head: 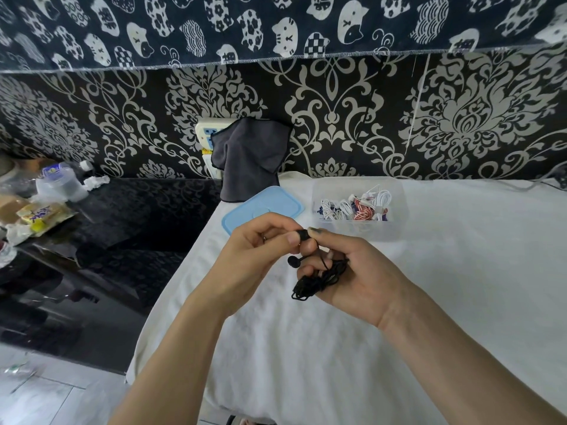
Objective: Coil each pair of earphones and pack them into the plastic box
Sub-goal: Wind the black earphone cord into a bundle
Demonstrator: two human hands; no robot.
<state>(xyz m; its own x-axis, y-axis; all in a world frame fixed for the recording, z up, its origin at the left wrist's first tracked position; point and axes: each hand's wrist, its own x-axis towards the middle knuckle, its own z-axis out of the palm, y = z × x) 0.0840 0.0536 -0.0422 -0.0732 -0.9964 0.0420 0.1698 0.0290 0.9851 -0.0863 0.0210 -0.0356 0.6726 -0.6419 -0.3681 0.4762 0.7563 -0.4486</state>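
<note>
A pair of black earphones (319, 279) hangs as a loose coil between both hands, above the white cloth. My right hand (356, 271) has the coiled cord wrapped around its fingers. My left hand (257, 256) pinches one black earbud at the top of the coil; the other earbud sticks out to the left below it. Behind the hands stands the clear plastic box (395, 207), holding several coiled earphones in white, red and dark blue. Its light blue lid (260, 207) lies flat to the left of the box.
A white cloth (460, 286) covers the table. A dark grey towel (250, 157) hangs against the patterned wall behind the lid. To the left, a dark glossy surface (122, 216) carries food packets and a plastic container (61, 184).
</note>
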